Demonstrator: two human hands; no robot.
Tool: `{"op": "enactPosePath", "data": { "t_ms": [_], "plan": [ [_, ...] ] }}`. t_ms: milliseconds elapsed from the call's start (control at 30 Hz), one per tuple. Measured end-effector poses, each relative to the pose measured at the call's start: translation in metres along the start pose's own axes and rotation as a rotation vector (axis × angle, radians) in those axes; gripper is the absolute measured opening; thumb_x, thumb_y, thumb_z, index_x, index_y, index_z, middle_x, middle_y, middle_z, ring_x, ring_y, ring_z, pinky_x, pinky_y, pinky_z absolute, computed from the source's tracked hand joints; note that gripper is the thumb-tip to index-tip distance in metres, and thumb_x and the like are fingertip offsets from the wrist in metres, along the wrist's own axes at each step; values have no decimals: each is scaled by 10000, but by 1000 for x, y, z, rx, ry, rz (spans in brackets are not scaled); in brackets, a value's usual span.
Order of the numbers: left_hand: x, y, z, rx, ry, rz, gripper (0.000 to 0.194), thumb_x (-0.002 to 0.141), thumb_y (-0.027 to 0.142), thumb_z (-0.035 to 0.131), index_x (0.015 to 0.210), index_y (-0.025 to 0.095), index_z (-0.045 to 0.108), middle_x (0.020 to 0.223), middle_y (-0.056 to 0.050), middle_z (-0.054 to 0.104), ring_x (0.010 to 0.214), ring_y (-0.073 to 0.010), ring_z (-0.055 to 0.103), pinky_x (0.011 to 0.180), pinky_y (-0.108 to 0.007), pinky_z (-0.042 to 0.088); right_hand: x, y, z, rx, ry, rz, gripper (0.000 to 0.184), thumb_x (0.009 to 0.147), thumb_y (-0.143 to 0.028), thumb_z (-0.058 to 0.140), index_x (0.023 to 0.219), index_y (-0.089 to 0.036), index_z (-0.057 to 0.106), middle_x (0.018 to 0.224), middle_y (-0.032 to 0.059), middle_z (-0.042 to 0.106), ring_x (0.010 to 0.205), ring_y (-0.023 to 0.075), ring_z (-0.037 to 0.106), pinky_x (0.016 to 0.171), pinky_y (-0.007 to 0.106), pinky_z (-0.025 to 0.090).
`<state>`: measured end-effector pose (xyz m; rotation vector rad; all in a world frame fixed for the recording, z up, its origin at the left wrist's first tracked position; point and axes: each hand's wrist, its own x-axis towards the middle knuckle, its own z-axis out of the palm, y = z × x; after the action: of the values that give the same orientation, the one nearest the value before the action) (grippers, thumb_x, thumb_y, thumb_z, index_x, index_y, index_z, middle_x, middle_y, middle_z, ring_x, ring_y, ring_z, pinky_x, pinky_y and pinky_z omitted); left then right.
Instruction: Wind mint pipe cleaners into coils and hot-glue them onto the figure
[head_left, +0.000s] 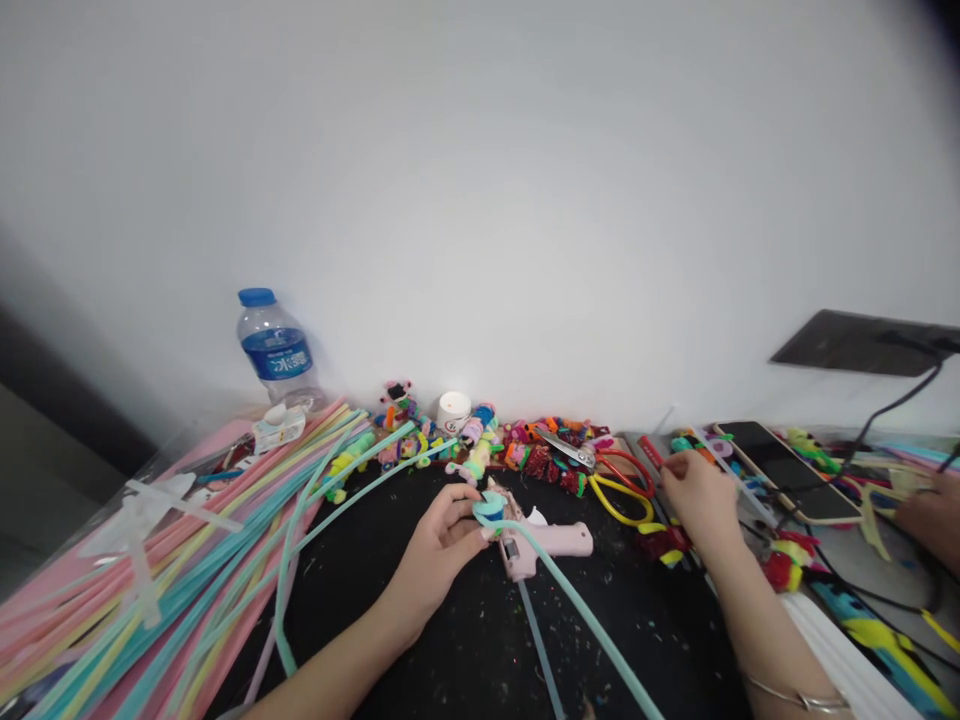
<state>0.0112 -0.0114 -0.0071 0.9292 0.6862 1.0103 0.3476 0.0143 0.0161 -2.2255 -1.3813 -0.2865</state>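
My left hand (pixel 439 545) pinches a mint-green pipe cleaner coil (pixel 491 505) with some blue at its middle. The coil's long tail (pixel 585 610) runs down to the lower right. Just behind it lies a pink glue gun (pixel 559 540) on the black mat, a clear glue stick (pixel 536 640) coming out of its back. My right hand (pixel 697 490) is at the right, its fingers closed by a narrow red item (pixel 650 452); what they grip is partly hidden. Left of that hand are scissors (pixel 622 485) with red and yellow handles, blades parted.
A bundle of pastel pipe cleaners (pixel 225 560) covers the left side, a water bottle (pixel 276 350) behind it. Several small fuzzy figures (pixel 540 460) line the wall. A phone (pixel 787 470), black cables (pixel 862 440) and another person's hand (pixel 934 515) are at right.
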Motion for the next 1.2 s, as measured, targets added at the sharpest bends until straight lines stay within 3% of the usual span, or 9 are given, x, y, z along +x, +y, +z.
{"op": "enactPosePath", "data": {
  "t_ms": [167,233,300,400,500,633,867,1200],
  "plan": [
    [0,0,0,-2,12,43,263,711,189,669,911,223,501,964,-10,610,869,-172,596,810,-307,421,-13,-14,-7,31,4,-152,152,695,-213,492,767,-161,615,739,105,645,682,251,599,645,342,425],
    [0,0,0,6,26,36,265,707,196,673,914,223,510,961,-13,607,876,-180,595,817,-315,421,-25,-28,-15,77,-30,-229,175,730,-240,493,831,-164,614,749,80,638,610,211,580,609,314,432],
    [0,1,1,8,31,28,263,715,201,667,927,224,514,964,-18,608,885,-185,594,823,-320,422,-41,-49,-22,133,-129,-331,148,732,-256,540,852,-200,604,674,12,618,525,164,548,542,262,429],
    [-1,2,2,-2,28,19,258,723,208,660,935,225,514,966,-23,612,898,-187,590,823,-318,427,-70,-84,-29,294,-429,-564,133,711,-201,607,828,-224,548,643,-37,557,544,141,525,510,221,406],
    [-1,1,2,-2,21,13,251,722,204,663,925,217,517,953,-25,608,889,-181,586,815,-309,435,-94,-111,-32,404,-574,-638,190,667,-185,671,720,-219,492,637,-55,517,546,120,485,494,198,371],
    [0,-2,0,9,0,21,233,722,202,663,922,217,543,953,-18,602,862,-169,585,793,-299,442,-111,-124,-28,493,-466,-630,168,716,-201,626,687,-210,460,611,-51,477,513,109,440,481,197,344],
    [-1,-2,1,19,-70,27,216,708,167,678,895,201,574,900,-7,626,805,-144,585,757,-264,430,-122,-115,-13,518,-293,-701,214,845,-153,417,641,-196,467,601,-7,494,540,127,486,522,222,363],
    [-4,-1,1,16,-115,-109,199,724,174,668,882,194,548,916,-20,624,840,-149,583,766,-275,460,-124,-104,-1,554,-276,-639,242,888,-175,399,658,-197,471,616,-4,505,555,132,498,541,234,373]
  ]
}}
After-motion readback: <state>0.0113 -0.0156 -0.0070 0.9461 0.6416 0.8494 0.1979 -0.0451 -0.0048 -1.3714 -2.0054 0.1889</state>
